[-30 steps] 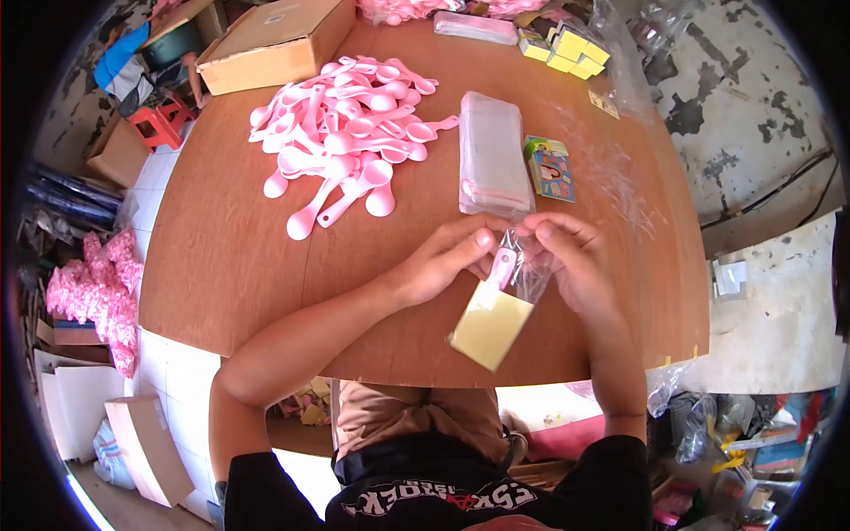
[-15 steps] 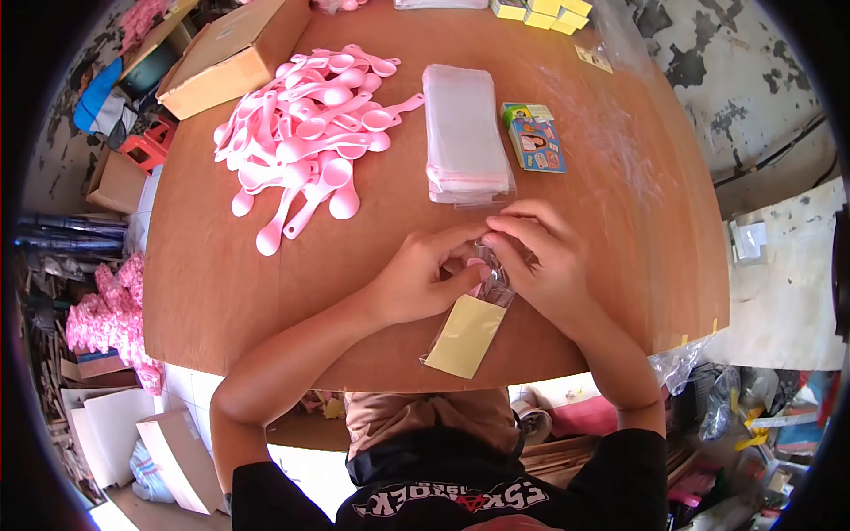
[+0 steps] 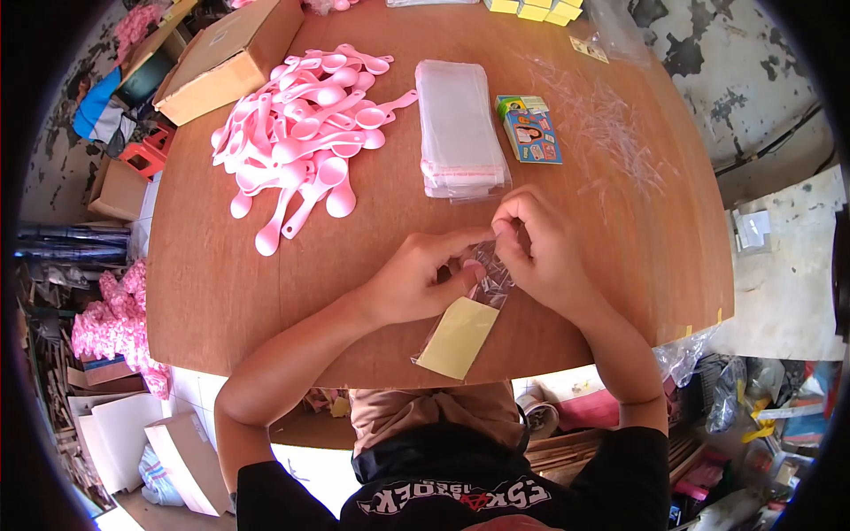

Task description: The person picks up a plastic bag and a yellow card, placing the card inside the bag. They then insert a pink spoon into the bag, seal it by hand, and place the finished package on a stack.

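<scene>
A clear plastic bag with a yellow card in its lower part lies slanted near the table's front edge. My left hand is closed around the bag's upper left side; a bit of pink shows by its thumb, mostly hidden. At the bag's top right corner, my right hand pinches the plastic between thumb and fingers. Just beyond the hands lies a stack of clear bags, with a pack of printed cards to its right. A heap of pink measuring spoons covers the left side.
A cardboard box stands at the back left of the wooden table. Thin plastic strips are scattered on the right. Several yellow card packs sit at the far edge, near a loose card.
My right hand has drawn slightly up and away from my left, and the bag's top is spread more between them. The yellow card has shifted a little left.
</scene>
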Action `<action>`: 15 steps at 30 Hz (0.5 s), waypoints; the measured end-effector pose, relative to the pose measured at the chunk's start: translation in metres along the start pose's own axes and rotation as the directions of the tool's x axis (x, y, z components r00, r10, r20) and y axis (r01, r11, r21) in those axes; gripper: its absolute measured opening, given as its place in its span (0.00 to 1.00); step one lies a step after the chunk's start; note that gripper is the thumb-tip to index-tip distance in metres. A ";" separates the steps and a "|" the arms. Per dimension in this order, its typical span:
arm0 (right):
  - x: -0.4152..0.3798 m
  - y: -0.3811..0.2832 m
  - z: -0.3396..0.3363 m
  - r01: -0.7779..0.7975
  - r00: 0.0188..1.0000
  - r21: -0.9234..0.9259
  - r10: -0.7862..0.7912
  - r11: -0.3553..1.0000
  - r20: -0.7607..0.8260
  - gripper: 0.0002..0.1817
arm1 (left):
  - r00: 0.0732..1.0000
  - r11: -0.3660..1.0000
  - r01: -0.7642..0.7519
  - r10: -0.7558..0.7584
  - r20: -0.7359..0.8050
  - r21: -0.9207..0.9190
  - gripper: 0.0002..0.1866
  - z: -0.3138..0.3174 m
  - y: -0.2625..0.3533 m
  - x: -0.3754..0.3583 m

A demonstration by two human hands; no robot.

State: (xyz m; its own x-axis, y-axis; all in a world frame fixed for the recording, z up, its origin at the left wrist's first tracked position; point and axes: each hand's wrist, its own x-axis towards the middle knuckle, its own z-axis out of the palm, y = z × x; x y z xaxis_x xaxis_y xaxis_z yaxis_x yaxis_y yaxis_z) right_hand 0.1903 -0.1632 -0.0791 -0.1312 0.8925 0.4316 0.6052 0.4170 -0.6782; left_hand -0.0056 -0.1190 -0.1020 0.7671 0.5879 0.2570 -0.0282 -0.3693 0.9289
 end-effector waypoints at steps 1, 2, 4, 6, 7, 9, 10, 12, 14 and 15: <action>0.000 0.000 0.000 -0.057 0.998 0.073 0.056 0.996 0.016 0.04 | 1.000 1.000 -0.001 0.001 0.000 0.001 0.23 0.000 -0.001 0.000; -0.001 0.004 0.003 -0.055 0.998 0.072 0.054 0.996 0.015 0.04 | 1.000 0.999 0.000 -0.001 -0.009 -0.035 0.23 -0.001 -0.004 0.000; -0.002 0.012 0.008 -0.156 0.986 0.310 0.166 0.938 -0.008 0.02 | 1.000 0.998 -0.007 0.006 -0.015 -0.069 0.23 -0.001 -0.006 0.000; -0.001 0.010 0.004 -0.241 0.965 0.425 0.263 0.872 0.007 0.03 | 0.999 0.987 -0.028 0.023 -0.035 -0.159 0.23 0.000 -0.006 0.003; -0.001 0.009 0.002 -0.321 0.934 0.538 0.356 0.779 0.042 0.05 | 0.999 0.986 -0.036 0.032 -0.029 -0.163 0.23 -0.001 -0.004 0.003; 0.006 0.014 -0.008 -0.275 0.935 0.607 0.355 0.746 -0.013 0.06 | 0.999 0.971 0.033 -0.030 0.014 -0.239 0.23 -0.003 0.002 0.002; 0.010 0.018 -0.015 -0.220 0.934 0.675 0.352 0.704 -0.062 0.07 | 1.000 0.970 0.027 -0.023 0.017 -0.242 0.23 -0.002 -0.002 0.001; 0.014 0.028 -0.044 -0.225 0.933 0.745 0.359 0.628 -0.022 0.08 | 0.988 0.914 0.132 -0.150 -0.019 -0.383 0.25 -0.001 -0.012 0.000; 0.016 0.042 -0.071 -0.168 0.975 0.951 0.187 0.261 0.122 0.09 | 0.985 0.892 0.150 -0.173 -0.014 -0.426 0.27 -0.005 -0.009 0.001; 0.020 0.050 -0.083 -0.169 0.975 0.950 0.187 0.261 0.122 0.09 | 0.985 0.887 0.143 -0.172 -0.027 -0.440 0.27 -0.006 -0.010 0.000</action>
State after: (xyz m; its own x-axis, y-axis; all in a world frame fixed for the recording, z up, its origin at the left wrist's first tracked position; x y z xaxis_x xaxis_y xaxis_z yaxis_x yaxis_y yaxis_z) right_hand 0.2829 -0.1394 -0.0549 -0.1100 0.9689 0.2215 -0.5660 0.1221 -0.8153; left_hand -0.0085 -0.1109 -0.1101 0.7430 0.6617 0.1003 -0.1972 0.0732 0.9776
